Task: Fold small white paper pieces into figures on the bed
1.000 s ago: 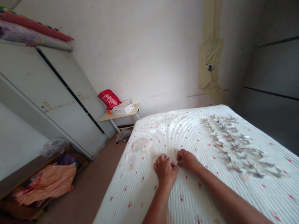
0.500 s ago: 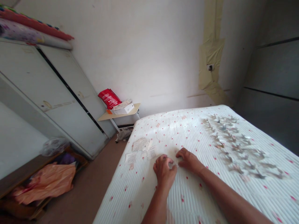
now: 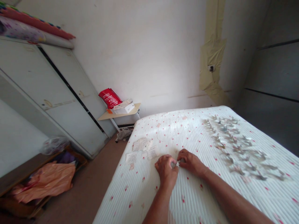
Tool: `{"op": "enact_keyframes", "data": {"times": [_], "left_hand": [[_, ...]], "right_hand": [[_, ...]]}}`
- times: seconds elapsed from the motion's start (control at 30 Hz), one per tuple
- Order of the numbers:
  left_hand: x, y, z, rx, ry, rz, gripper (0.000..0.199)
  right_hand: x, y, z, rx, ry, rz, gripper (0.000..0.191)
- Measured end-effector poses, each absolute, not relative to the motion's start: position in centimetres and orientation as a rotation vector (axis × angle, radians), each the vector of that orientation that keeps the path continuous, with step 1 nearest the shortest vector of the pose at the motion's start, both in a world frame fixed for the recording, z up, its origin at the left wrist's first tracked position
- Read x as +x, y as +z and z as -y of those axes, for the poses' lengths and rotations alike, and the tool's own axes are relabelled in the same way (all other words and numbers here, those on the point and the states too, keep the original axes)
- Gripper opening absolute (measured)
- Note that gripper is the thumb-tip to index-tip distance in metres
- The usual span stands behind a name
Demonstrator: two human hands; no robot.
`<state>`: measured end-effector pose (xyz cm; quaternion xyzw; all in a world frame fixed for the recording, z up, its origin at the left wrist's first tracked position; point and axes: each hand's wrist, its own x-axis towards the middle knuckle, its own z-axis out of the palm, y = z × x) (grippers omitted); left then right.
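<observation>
Both hands meet low over the middle of the bed around a small folded piece of paper (image 3: 177, 163). My left hand (image 3: 166, 169) is closed, with thumb and fingers pinched on the paper's left side. From the other side my right hand (image 3: 189, 161) pinches it with curled fingers. Most of the paper is hidden by the fingers. Printed paper squares (image 3: 143, 145) lie to the left, beyond my left hand. On the right, several small folded paper figures (image 3: 240, 147), shaped like birds, stand in rows.
The bed (image 3: 140, 199) has a white ribbed cover with red spots. Past its far left corner stands a small table (image 3: 106, 116) bearing a red bag (image 3: 109, 98) and a white box (image 3: 126, 109). Grey cabinets (image 3: 58, 93) and an orange plastic bag (image 3: 46, 180) are on the left.
My two hands have come closer together, and the left has shifted slightly right. The paper now shows as a pale tip between the fingers.
</observation>
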<state>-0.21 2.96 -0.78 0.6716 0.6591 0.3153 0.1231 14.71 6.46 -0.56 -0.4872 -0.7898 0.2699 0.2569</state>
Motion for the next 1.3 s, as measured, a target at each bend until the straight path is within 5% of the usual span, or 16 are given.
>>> {"op": "enact_keyframes", "data": {"times": [0.4,0.63,1.0,1.3], "left_hand": [[-1.0,-0.4,-3.4,2.138,1.281,-1.626,0.015],[-1.5,-1.0,-3.8,2.136,1.236,-1.591,0.018],[-1.5,-1.0,-3.5,2.238,1.09,-1.636,0.017],[-2.3,-0.6,-3.0,2.315,0.821,-1.712,0.015]], "right_hand": [[14.1,0.4,-5.6,-1.203,0.413,2.195,0.011],[14.1,-0.5,-5.7,-1.124,0.408,2.144,0.016],[13.5,-0.4,-5.4,-1.062,-0.072,2.378,0.021],[14.0,-0.3,-5.6,-1.089,0.334,2.463,0.01]]}}
